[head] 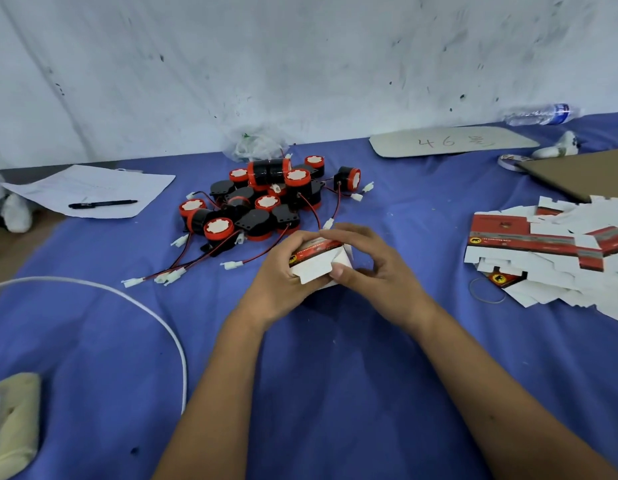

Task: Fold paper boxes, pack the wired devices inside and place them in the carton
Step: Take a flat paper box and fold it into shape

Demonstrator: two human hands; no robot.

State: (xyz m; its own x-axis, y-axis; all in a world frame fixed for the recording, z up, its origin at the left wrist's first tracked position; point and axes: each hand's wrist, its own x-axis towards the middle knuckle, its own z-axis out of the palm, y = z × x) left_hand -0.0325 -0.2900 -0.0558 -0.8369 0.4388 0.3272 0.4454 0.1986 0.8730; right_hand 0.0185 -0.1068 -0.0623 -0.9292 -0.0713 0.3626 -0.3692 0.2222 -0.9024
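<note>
A small red-and-white paper box [316, 263] is held above the blue table in the middle of the view. My left hand [278, 282] grips its left side, and my right hand [368, 268] holds its right side with the thumb on a white flap. Its white flaps stand partly open toward me. Behind it lies a pile of several black-and-red wired devices [262, 202] with red-black leads and white plugs. A heap of flat unfolded box blanks [550, 251] lies at the right.
A brown cardboard carton flap [577, 174] sits at the far right. Paper with a black pen [103, 203] lies at the left. A white cable [155, 313] loops at the lower left. A cardboard sheet [453, 142], tape roll and water bottle [543, 114] are at the back right.
</note>
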